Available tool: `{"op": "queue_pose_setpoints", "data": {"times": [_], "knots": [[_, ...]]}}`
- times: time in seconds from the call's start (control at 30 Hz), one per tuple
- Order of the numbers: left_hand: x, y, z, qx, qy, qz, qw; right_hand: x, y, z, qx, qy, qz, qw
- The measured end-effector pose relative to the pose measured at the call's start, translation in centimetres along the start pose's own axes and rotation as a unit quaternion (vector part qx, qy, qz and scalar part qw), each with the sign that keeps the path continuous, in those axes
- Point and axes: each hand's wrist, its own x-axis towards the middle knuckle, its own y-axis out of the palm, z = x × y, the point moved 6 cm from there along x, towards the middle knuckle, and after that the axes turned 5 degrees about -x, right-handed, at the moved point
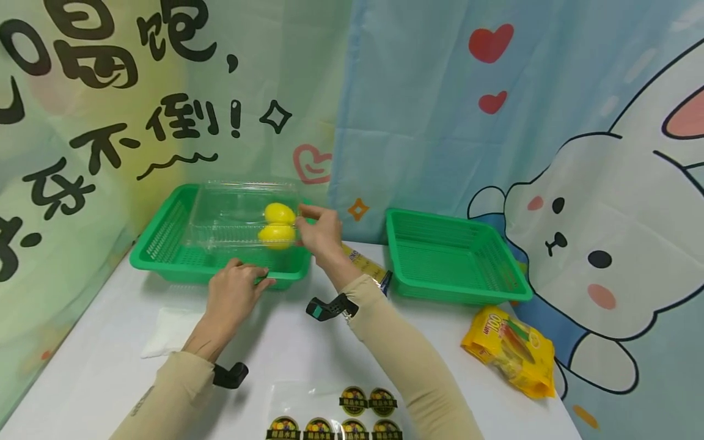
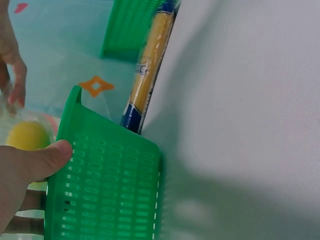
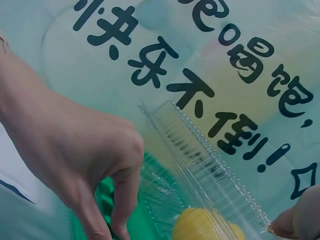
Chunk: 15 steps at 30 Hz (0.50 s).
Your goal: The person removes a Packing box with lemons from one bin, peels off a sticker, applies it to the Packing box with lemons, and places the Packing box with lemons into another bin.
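Note:
In the head view, a clear plastic clamshell box (image 1: 228,214) with two yellow lemons (image 1: 277,234) at its right end lies tilted over the left green basket (image 1: 181,269). My right hand (image 1: 323,235) pinches the box by its right end; its fingertips (image 3: 282,225) show at the box edge in the right wrist view. The left hand (image 1: 233,290) grips the basket's near rim, thumb outside and fingers inside, as the left wrist view shows. Part of a lemon (image 2: 29,136) appears there behind the thumb.
A second green basket (image 1: 456,256) stands to the right. Between the baskets lies a yellow-and-blue packet (image 1: 365,263). A yellow bag with a mango picture (image 1: 511,351) sits at right. Round fruit stickers (image 1: 353,400) on a sheet lie in front, a white packet (image 1: 172,330) at left.

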Motion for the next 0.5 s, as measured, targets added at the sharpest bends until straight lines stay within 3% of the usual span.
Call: {"op": "queue_pose_setpoints", "data": {"times": [0.3, 0.5], "knots": [[-0.2, -0.1, -0.1, -0.001, 0.009, -0.011, 0.9999, -1.5, -3.1, 0.1, 0.002, -0.012, 0.008, 1.0], [-0.2, -0.2, -0.2, -0.004, 0.009, -0.009, 0.9999, -2.4, -5.7, -0.1, -0.023, -0.007, -0.011, 1.0]]}}
